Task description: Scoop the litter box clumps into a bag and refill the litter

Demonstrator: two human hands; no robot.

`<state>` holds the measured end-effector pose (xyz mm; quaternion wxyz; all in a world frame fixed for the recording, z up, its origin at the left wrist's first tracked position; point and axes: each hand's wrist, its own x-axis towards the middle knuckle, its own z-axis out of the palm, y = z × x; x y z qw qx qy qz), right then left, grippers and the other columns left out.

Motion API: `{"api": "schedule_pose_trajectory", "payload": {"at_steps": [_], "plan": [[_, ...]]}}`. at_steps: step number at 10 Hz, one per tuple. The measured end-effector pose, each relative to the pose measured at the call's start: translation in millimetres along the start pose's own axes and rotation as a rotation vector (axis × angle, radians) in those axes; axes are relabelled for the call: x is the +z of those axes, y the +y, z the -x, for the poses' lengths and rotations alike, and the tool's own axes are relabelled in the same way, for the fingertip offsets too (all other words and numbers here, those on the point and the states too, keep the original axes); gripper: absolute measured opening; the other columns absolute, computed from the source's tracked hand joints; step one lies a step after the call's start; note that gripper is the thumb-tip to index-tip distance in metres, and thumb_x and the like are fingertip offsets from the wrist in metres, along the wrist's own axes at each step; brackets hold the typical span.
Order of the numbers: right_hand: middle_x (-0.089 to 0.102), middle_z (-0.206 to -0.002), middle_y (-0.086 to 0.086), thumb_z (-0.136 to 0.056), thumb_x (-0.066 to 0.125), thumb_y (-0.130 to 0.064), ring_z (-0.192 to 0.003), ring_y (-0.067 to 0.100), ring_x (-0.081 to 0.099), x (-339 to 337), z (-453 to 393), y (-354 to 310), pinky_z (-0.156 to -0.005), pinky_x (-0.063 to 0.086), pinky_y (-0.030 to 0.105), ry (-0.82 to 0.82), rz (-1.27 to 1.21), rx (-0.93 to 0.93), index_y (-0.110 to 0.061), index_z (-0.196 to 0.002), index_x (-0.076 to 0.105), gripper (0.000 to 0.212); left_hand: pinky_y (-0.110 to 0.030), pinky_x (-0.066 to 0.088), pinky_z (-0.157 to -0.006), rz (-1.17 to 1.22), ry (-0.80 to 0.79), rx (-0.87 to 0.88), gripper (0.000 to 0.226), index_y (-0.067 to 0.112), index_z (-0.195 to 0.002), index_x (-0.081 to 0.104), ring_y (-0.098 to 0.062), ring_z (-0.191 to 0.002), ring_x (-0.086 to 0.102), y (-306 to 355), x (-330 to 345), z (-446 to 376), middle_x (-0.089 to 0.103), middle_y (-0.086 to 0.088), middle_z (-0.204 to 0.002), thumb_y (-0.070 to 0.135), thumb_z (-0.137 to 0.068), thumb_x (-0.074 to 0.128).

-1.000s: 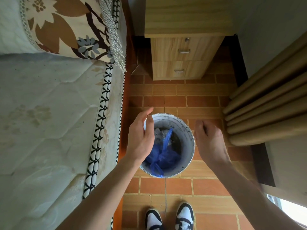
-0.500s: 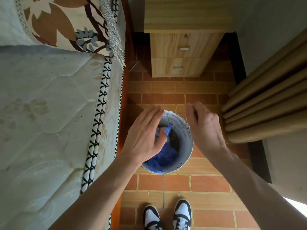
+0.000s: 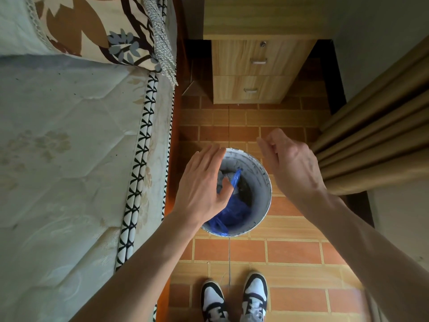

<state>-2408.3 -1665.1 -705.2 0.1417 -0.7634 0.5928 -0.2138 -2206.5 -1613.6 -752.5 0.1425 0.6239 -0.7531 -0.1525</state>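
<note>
A round grey bucket [image 3: 260,182] stands on the tiled floor between the bed and the curtain. Inside it lies a crumpled blue plastic bag [image 3: 234,210] with some pale rubbish beside it. My left hand [image 3: 202,187] hovers over the bucket's left rim, fingers straight and together, holding nothing. Above the bucket's right side my right hand [image 3: 290,163] is held with loosely bent fingers, and nothing shows in it. No litter box or scoop is in view.
A mattress [image 3: 69,159] with a patterned pillow [image 3: 97,29] fills the left. A wooden drawer cabinet [image 3: 255,70] stands ahead. Tan curtain folds [image 3: 376,140] hang at the right. My two shoes [image 3: 234,298] stand on the orange floor tiles [image 3: 278,252].
Both hands have moved forward over the bucket, from behind its rim to above its left and right sides. The bag has stayed in the bucket.
</note>
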Motion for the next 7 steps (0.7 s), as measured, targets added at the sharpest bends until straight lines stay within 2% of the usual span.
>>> {"api": "schedule_pose_trajectory", "payload": {"at_steps": [1,3,4,6,7], "plan": [[0.066,-0.07,0.001,-0.106,0.049,-0.032,-0.052,0.023,0.06,1.2,6.3,2.2,-0.047,0.042,0.028,-0.029,-0.021,0.011,-0.012,-0.099,0.057,0.022,-0.041,0.029,-0.122,0.011,0.008,-0.022,0.069,0.008,-0.152,0.041,-0.023,-0.148,0.037,0.4,-0.6,-0.1,0.046,-0.008,-0.156,0.042,-0.091,0.042],[0.067,-0.074,0.001,-0.101,0.059,-0.017,-0.06,0.022,0.064,-0.3,16.4,2.3,-0.051,0.049,0.031,-0.03,-0.063,-0.006,-0.012,-0.1,0.064,0.007,-0.042,0.03,-0.121,0.007,0.021,-0.008,0.068,0.009,-0.15,0.042,-0.022,-0.147,0.038,3.5,-8.0,1.9,0.048,-0.007,-0.154,0.04,-0.09,0.045],[0.069,-0.078,0.0,-0.099,0.063,-0.018,-0.063,0.022,0.064,-3.3,19.5,0.5,-0.055,0.045,0.027,-0.033,-0.048,0.009,-0.013,-0.104,0.067,0.008,-0.042,0.031,-0.121,0.011,0.031,-0.015,0.067,0.008,-0.15,0.043,-0.023,-0.146,0.04,5.7,-13.7,3.9,0.049,-0.008,-0.153,0.038,-0.09,0.046],[0.066,-0.073,-0.004,-0.099,0.063,-0.02,-0.057,0.015,0.057,-17.2,23.9,-7.3,-0.051,0.031,0.011,-0.021,-0.047,0.027,-0.015,-0.098,0.07,0.009,-0.043,0.032,-0.12,0.029,0.043,-0.022,0.067,0.008,-0.149,0.044,-0.022,-0.146,0.039,14.0,-30.0,10.9,0.049,-0.007,-0.153,0.039,-0.09,0.044],[0.062,-0.07,-0.003,-0.1,0.061,-0.018,-0.055,0.018,0.056,-23.9,24.1,-13.1,-0.047,0.036,0.019,-0.012,-0.053,0.013,-0.015,-0.097,0.067,0.008,-0.044,0.032,-0.121,0.035,0.052,-0.023,0.066,0.008,-0.15,0.044,-0.022,-0.146,0.039,18.7,-36.1,15.9,0.049,-0.007,-0.154,0.038,-0.09,0.046]]}}
